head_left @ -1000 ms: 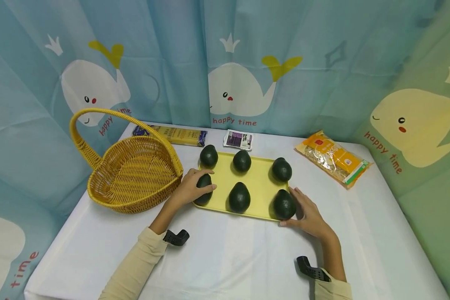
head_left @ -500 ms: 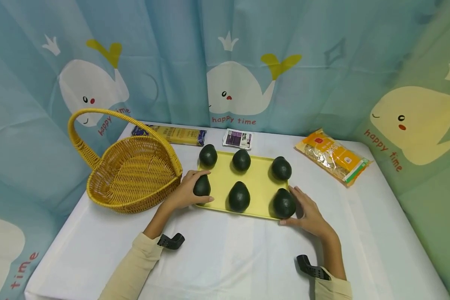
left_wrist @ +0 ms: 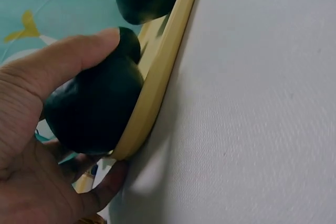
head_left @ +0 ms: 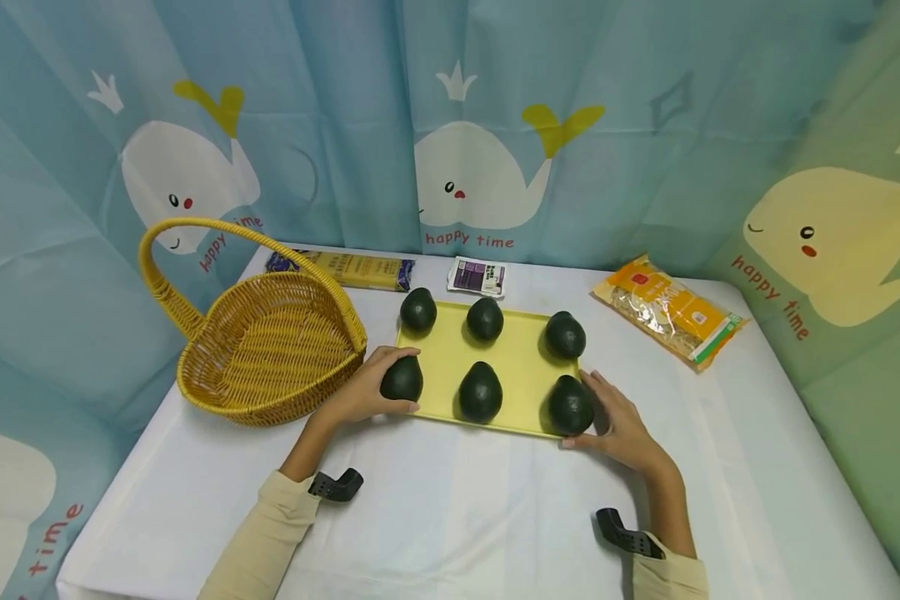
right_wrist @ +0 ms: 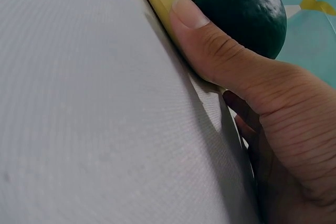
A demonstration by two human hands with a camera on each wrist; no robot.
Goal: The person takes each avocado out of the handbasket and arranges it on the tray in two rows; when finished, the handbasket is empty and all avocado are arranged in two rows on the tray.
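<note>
In the head view a yellow tray (head_left: 521, 375) bears several dark green avocados in two rows. My left hand (head_left: 363, 390) holds the avocado (head_left: 402, 380) at the tray's front left corner, thumb on its near side and fingers behind it. That avocado (left_wrist: 94, 103) tilts over the tray's edge in the left wrist view; whether it still touches the tray I cannot tell. My right hand (head_left: 621, 427) grips the tray's front right corner beside another avocado (head_left: 571, 406). In the right wrist view the thumb (right_wrist: 210, 40) lies over the tray's front rim; the other fingers are mostly hidden.
A yellow wicker basket (head_left: 270, 408) with a tall handle stands left of the tray. Behind lie a long yellow packet (head_left: 360, 271) and a small purple-and-white packet (head_left: 477, 277). An orange bag (head_left: 667, 312) lies at the back right. A curtain (head_left: 375, 125) surrounds the white table.
My left hand has shifted slightly left and toward me, and the avocado in it has moved left and tipped toward the tray's left edge. My right hand stays at its corner.
</note>
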